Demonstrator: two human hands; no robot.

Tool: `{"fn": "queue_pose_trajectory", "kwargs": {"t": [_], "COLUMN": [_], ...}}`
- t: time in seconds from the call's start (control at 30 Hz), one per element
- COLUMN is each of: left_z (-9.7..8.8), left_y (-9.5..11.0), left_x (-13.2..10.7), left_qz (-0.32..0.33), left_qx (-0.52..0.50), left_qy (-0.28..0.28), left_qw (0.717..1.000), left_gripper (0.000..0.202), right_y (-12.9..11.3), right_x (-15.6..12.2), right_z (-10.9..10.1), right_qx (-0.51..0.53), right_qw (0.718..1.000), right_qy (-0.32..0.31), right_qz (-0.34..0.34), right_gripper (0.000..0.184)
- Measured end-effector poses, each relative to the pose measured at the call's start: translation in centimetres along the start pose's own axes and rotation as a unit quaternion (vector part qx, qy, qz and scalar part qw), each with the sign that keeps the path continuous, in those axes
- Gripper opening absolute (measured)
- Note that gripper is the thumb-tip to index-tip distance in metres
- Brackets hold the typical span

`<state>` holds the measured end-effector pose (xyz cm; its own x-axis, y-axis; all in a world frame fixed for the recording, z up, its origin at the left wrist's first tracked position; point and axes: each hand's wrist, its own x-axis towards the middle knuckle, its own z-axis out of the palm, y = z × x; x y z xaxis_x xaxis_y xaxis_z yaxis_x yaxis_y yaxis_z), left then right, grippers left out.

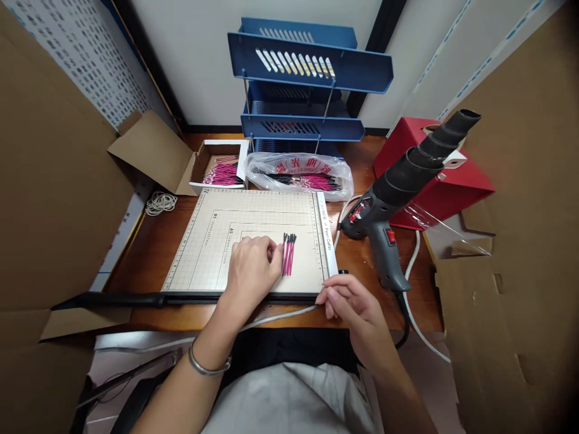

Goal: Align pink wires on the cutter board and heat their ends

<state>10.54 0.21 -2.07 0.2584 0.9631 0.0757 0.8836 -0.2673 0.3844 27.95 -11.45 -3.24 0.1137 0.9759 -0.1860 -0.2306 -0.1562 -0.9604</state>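
A small bundle of pink wires (288,259) with black sleeved ends lies on the cream board of a paper cutter (212,241). My left hand (254,265) rests on the board just left of the bundle. Its fingers are curled in, with thumb and forefinger close to the wires; what they hold, if anything, is hidden. At the board's near right corner is my right hand (350,301), palm turned inward, fingers loosely bent and apart, and nothing shows in it. The cutter's black handle (122,299) lies along the near edge, pointing left.
Behind the board are a small box (220,175) of pink wires and a clear plastic bag (298,175) with more. A heat gun (389,223) stands at right before a red box (452,187). Blue trays (312,63) rise behind; cardboard walls (49,181) flank the table.
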Motion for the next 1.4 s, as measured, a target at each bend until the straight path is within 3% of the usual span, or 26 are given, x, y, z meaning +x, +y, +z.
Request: {"fn": "queue_pose_trajectory", "kwargs": {"t": [0.17, 0.27, 0.4, 0.77, 0.97, 1.07, 1.23, 1.4], "left_z": [-0.6, -1.9, -3.4, -3.3, -5.5, -7.5, -10.8, -11.0], "left_y": [1.0, 1.5, 1.7, 0.5, -1.1, -3.2, -7.7, -10.5], "left_x": [-0.3, 0.7, 2.4, 4.8, 5.3, 7.5, 14.9, 20.6], "left_qz": [0.03, 0.052, 0.103, 0.199, 0.166, 0.12, 0.033, 0.003], "left_qx": [0.101, 0.156, 0.211, 0.191, 0.198, 0.224, 0.286, 0.311], "left_qy": [-0.017, -0.071, -0.147, -0.213, -0.211, -0.192, -0.135, -0.117], "left_qw": [0.994, 0.984, 0.961, 0.937, 0.943, 0.948, 0.948, 0.943], "left_gripper": [0.037, 0.024, 0.021, 0.028, 0.017, 0.012, 0.015, 0.026], "right_y": [-0.3, -0.3, -0.2, 0.5, 1.5, 2.0, 2.2, 2.4], "right_x": [1.1, 1.2, 1.1, 0.3, 0.0, -0.2, -0.9, -1.8], "right_z": [-0.5, -1.0, -1.5, -2.9, -4.4, -4.8, -5.2, -6.4], "right_qx": [-0.035, -0.048, -0.066, -0.083, -0.099, -0.098, -0.109, -0.136], "right_qw": [0.998, 0.997, 0.995, 0.991, 0.986, 0.984, 0.975, 0.966], "right_qy": [0.029, 0.034, 0.06, 0.081, 0.123, 0.144, 0.19, 0.215], "right_qz": [-0.034, -0.04, -0.052, -0.065, -0.051, -0.036, -0.043, -0.039], "right_gripper": [0.025, 0.026, 0.027, 0.031, 0.035, 0.039, 0.04, 0.039]}}
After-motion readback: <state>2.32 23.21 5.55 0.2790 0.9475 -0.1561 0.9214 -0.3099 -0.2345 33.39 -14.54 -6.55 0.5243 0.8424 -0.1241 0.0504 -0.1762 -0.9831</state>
